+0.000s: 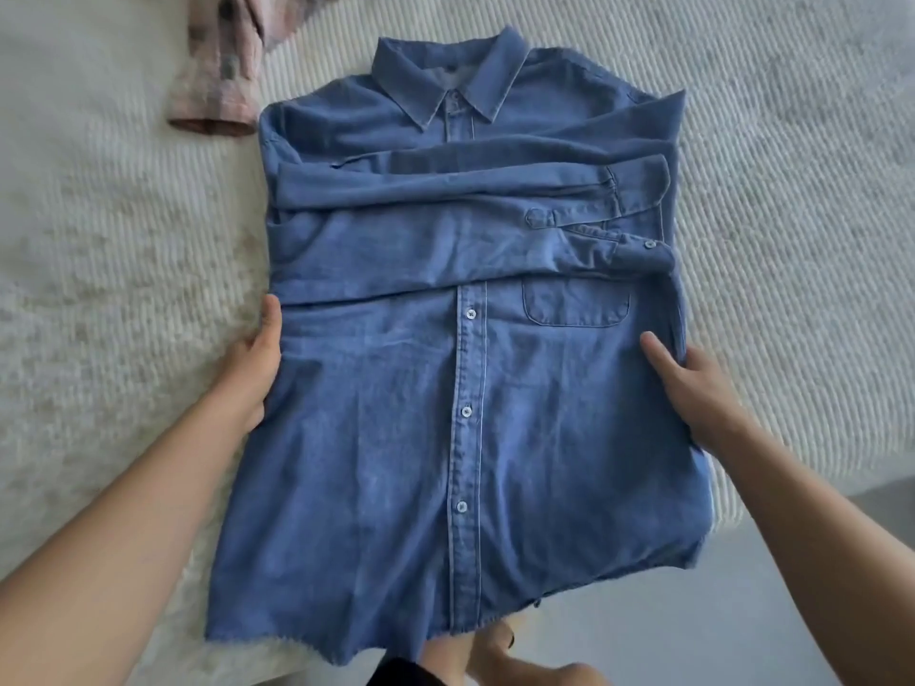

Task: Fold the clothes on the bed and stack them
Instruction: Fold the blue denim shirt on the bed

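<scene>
Shirt (pixel 460 309) face-up mid-bed (pixel 792 190), sleeves crossed over chest, hem hanging off edge at 6 o'clock. Left hand (pixel 252 368) and right hand (pixel 693 383) pinch its side edges. Likely step: the lengthwise fold. Next: lift the hem toward the collar at 12 o'clock, keeping sleeves tucked.

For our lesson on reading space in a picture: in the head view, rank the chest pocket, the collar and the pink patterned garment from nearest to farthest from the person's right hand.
From the right hand, which grips the blue shirt's right edge:
1. Chest pocket, just up and left of the hand.
2. Collar, at the shirt's far end.
3. Pink patterned garment, far top left on the bed.
</scene>
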